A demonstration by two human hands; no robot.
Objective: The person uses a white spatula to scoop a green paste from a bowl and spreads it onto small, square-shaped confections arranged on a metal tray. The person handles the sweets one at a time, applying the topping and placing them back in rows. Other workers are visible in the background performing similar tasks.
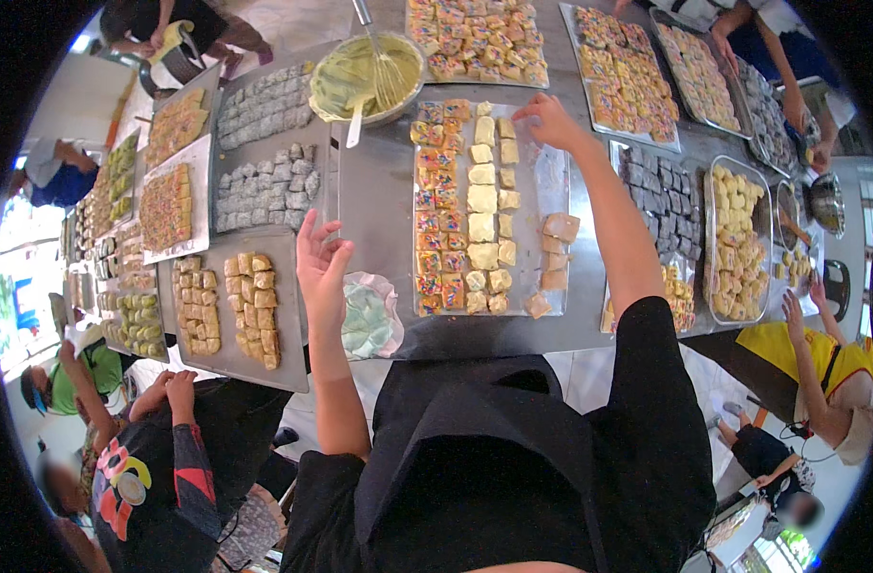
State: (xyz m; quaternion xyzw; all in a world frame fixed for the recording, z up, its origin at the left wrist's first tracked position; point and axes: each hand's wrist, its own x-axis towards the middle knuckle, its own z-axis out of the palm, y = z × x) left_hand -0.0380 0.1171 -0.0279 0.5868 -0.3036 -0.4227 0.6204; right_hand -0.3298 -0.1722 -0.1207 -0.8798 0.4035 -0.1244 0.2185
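Observation:
Before me a tray (563, 179) holds rows of small cake pieces. Its left rows bear colourful sprinkles (436, 222); the middle row has pale yellow frosting (481, 199). My right hand (544, 118) hovers by the tray's top right corner, its index finger near a plain cake piece (506, 129); nothing shows in it. My left hand (323, 261) is raised palm up with fingers apart, holding nothing, above the table left of the tray. Crumpled paper liners (370, 315) lie beside it at the table edge. A few plain pieces (555, 251) sit at the tray's right side.
A bowl of yellow-green frosting (329, 75) with a whisk (388, 75) and a spatula (355, 123) stands behind. Trays of coated grey pieces (268, 179), dark pieces (658, 197) and yellow pieces (737, 251) flank mine. Co-workers stand around the table, close at left and right.

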